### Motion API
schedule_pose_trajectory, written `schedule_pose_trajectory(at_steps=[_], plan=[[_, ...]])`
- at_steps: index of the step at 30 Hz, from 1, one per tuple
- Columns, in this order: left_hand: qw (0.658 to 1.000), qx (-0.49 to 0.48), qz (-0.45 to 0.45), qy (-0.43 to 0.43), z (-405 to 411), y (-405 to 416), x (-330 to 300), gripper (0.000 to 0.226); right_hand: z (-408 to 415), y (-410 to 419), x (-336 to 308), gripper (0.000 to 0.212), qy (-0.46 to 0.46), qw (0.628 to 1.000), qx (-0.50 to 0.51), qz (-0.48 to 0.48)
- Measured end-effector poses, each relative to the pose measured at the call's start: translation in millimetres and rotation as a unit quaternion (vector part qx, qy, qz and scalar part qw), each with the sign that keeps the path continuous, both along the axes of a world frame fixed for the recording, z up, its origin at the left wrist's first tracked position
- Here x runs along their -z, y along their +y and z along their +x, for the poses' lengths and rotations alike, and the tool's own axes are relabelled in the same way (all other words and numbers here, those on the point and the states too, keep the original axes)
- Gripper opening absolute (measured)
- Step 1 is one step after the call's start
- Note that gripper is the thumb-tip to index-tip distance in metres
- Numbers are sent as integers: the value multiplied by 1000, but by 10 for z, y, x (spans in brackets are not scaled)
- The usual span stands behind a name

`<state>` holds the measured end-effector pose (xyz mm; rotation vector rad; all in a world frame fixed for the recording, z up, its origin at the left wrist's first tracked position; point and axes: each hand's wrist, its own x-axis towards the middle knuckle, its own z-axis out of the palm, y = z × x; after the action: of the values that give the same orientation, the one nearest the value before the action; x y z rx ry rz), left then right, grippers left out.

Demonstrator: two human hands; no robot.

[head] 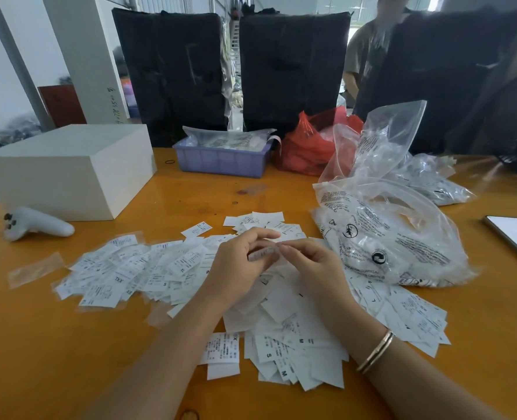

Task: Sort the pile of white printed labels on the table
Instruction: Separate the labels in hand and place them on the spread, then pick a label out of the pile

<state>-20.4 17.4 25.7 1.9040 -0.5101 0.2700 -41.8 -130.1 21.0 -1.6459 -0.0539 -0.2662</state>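
Observation:
A wide pile of white printed labels (148,268) spreads over the orange table (69,359), marked with sizes such as S, M, XL and XXL. More labels lie near my forearms (284,353) and at the right (411,313). Above the middle of the pile, my left hand (236,262) and my right hand (308,262) meet. Between them they pinch one small label (263,254) at its two ends. A gold bangle sits on my right wrist.
A white box (69,168) and a white controller (36,227) stand at the left. A purple tray (220,159), a red bag (308,147) and clear printed plastic bags (387,231) lie behind and right. A phone (514,237) rests at the right edge. A person stands behind.

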Motion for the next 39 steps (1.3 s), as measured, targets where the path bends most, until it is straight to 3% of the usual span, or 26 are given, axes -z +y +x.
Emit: schedule_pose_trajectory(at_steps=[5, 9, 14, 17, 21, 24, 27, 29, 36, 39], plan=[[1000, -5, 10, -17, 4, 1, 15, 35, -8, 28, -12, 10, 22, 998, 3, 53], [999, -40, -21, -6, 23, 46, -30, 31, 9, -55, -124, 16, -12, 1000, 9, 13], [976, -195, -94, 34, 132, 264, -83, 24, 237, -633, -475, 24, -123, 971, 206, -3], [951, -302, -55, 41, 226, 465, -60, 30, 483, -1078, -454, 28, -57, 938, 295, -174], [931, -351, 3, 94, 291, 688, -56, 32, 710, -1445, -270, 24, 119, 868, 213, -433], [913, -353, 138, 150, 279, 718, -23, 31, 718, -1418, -213, 21, 165, 824, 186, -509], [875, -385, 263, 129, 277, 697, 34, 34, 665, -1371, -192, 19, 121, 830, 218, -499], [866, -399, 292, 78, 275, 655, 42, 34, 613, -1339, -182, 10, 97, 838, 244, -478], [892, -343, 285, -72, 249, 430, 62, 21, 549, -1320, -162, 12, 44, 845, 288, -448], [904, -306, 271, -122, 220, 350, 69, 17, 500, -1267, -241, 9, -47, 887, 310, -338]])
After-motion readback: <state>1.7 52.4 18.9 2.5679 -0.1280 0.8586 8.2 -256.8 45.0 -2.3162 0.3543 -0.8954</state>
